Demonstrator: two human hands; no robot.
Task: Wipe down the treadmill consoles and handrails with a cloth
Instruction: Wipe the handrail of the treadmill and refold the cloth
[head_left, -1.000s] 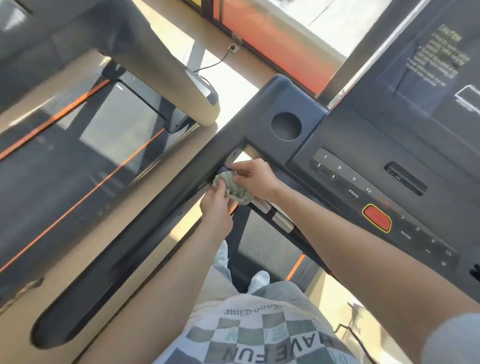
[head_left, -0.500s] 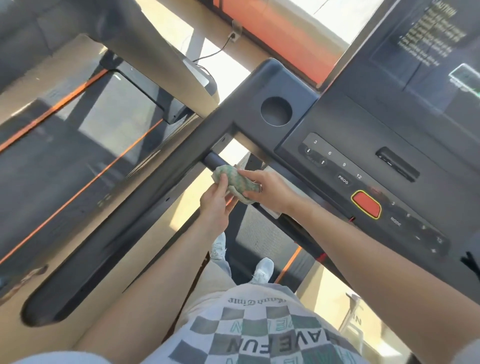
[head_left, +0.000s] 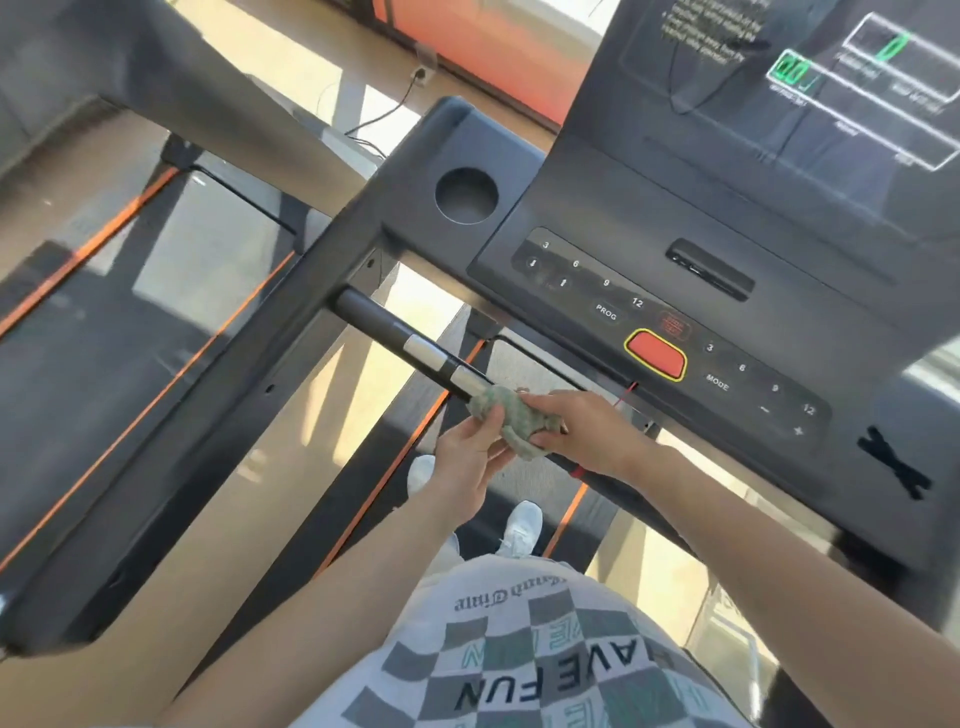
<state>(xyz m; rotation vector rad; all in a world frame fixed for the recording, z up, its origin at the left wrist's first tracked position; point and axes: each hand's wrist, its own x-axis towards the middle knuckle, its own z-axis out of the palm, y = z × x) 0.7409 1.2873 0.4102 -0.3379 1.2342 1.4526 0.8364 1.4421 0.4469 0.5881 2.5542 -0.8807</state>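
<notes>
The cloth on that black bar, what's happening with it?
Someone standing on a treadmill is cleaning it. Both hands grip a green cloth bunched on the black bar under the button panel: the left hand pinches it from the near side, the right hand curls over it. Nothing touches the button panel right now.

This is a gym or fitness room with treadmills set side by side. A dark console carries numbered keys, the words PROG and MODE, a red button, a round cup holder and a lit display with green digits. To the left lies a second treadmill's belt, edged with orange stripes. A power cord crosses the pale wooden floor to a socket.
</notes>
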